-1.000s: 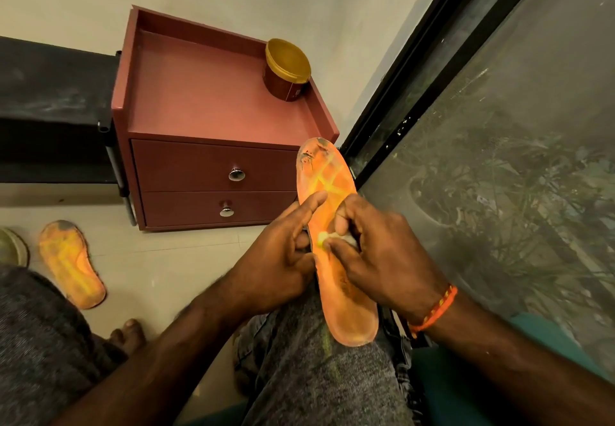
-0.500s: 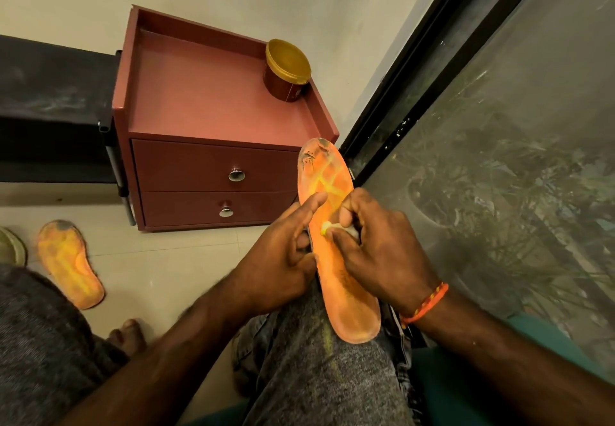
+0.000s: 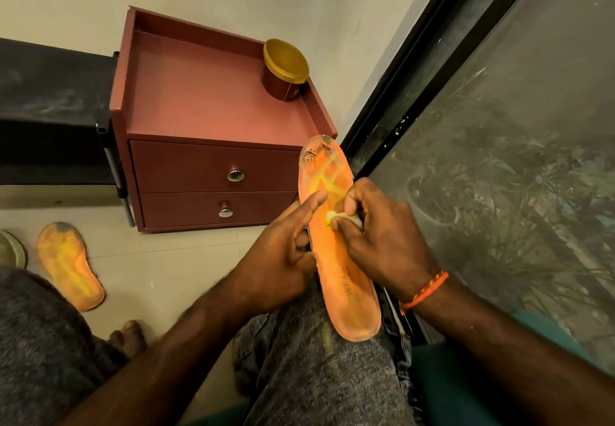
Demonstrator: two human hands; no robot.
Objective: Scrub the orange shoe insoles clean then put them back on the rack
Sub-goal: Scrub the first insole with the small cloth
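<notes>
Your left hand grips the insole by its edge, thumb across the face, heel braced on your thigh so it won't flex. Right hand pinches a small scrub wad mid-sole. Second insole waits on the floor.

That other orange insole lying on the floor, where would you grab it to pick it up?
Probably at the narrow middle of the insole on the floor, coming from above. It lies flat on the tiles with its dirty toe end pointing away, so pinching across the slim waist, thumb on one long edge and fingers on the other, looks easiest.
</notes>
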